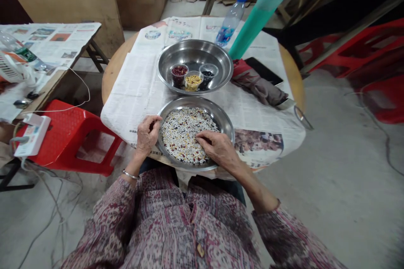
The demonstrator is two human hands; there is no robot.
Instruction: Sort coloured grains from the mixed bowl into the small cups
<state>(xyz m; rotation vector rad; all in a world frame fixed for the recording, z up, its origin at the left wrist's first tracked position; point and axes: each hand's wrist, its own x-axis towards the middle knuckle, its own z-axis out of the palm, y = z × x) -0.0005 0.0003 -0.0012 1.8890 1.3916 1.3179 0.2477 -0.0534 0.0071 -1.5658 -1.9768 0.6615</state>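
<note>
- Mixed grains (187, 132), mostly white with yellow, red and black among them, are lying spread across a shallow steel dish (227, 128) at the table's near edge.
- The right hand (221, 148) is dipping bunched fingertips into the grains (whether they are pinching one, the view cannot tell).
- The left hand (147, 134) is resting at the dish's left rim, fingers curling inward; any grip is staying hidden.
- Just beyond, a steel basin (221, 56) is holding three clear cups of red (179, 70), yellow (193, 80) and black (208, 74) pieces.
- A blue-capped bottle (229, 23), a green cylinder (257, 21) and a crumpled cloth (257, 85) are standing or lying nearby.
- Newspaper (126, 92) is covering the round table (294, 80).
</note>
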